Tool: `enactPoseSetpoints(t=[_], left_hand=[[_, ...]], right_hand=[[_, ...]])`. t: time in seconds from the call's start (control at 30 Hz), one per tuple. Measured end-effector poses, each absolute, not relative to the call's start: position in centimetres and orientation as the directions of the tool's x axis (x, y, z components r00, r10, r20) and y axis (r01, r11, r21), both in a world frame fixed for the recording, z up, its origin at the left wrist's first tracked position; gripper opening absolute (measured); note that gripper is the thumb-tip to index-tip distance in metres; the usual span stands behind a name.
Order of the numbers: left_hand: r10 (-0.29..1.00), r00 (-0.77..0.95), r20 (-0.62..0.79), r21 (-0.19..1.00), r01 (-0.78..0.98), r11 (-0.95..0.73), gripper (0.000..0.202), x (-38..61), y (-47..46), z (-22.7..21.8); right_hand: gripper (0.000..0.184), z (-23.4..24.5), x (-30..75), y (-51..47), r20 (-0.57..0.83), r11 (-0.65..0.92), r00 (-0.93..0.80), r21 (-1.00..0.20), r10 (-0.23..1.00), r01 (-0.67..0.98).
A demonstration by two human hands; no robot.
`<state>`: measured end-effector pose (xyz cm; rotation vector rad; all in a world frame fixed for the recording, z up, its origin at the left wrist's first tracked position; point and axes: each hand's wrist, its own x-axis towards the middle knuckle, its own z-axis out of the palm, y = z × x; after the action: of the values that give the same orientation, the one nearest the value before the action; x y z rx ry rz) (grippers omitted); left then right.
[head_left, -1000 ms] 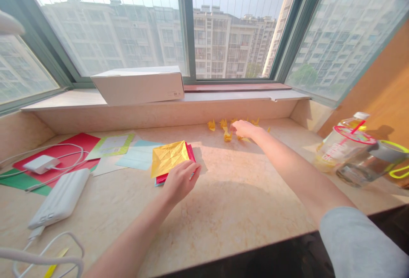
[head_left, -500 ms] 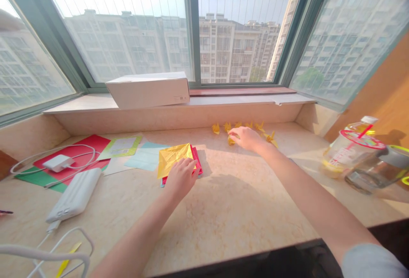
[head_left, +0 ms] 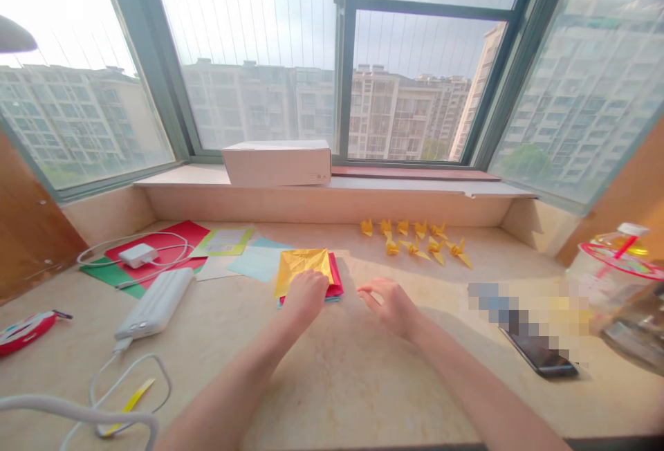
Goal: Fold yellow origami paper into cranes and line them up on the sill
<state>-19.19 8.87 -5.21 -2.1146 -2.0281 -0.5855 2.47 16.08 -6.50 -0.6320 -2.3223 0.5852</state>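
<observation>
My left hand (head_left: 307,295) is at the near right part of a creased gold paper sheet (head_left: 293,262). Its fingers are bent together over the sheet, and the thumb is hidden. Under the gold sheet lies a stack of red sheets (head_left: 336,278) with pale blue edges showing. Just right of the stack, my right hand (head_left: 389,302) hovers low over the counter, fingers loosely curved and apart, with nothing visible between them. Beyond it, several folded gold paper cranes (head_left: 413,249) stand in two rows near the back wall.
On the left lie red paper (head_left: 189,233), a white charger (head_left: 138,255), a power bank (head_left: 155,304) with cables, and a red-and-white object (head_left: 28,330). A phone (head_left: 544,354) and a lidded cup (head_left: 596,274) are at right. A white box (head_left: 277,164) sits on the sill.
My right hand has drawn back from the cranes toward the paper stack, leaving a crane in the front row. My left hand stays at the stack, its fingers more bent. The view has shifted.
</observation>
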Motion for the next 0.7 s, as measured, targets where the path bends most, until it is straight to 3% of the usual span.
enactPoseSetpoints(t=[0.27,0.4,0.53,0.7], left_hand=[[0.889,-0.097,0.446,0.232,0.973,-0.01,0.015,-18.5,8.7,-5.0],[0.821,0.056,0.568,0.283,0.923,-0.259,0.013,-17.0,8.1,-4.7],[0.703,0.279,0.654,0.23,0.813,-0.536,0.019,-14.7,7.2,-4.8],[0.634,0.381,0.673,0.169,0.755,-0.633,0.023,-13.4,6.4,-4.8]], right_hand=[[0.023,-6.0,2.9,16.4,0.48,0.755,-0.636,-0.601,0.604,0.263],[0.038,-6.1,2.5,16.4,0.365,0.598,-0.608,-0.767,0.705,0.233],[0.06,-6.1,2.0,16.2,0.209,0.347,-0.626,-0.932,0.751,0.106],[0.037,-5.2,2.0,15.4,0.129,0.178,-0.731,-0.984,0.67,-0.01]])
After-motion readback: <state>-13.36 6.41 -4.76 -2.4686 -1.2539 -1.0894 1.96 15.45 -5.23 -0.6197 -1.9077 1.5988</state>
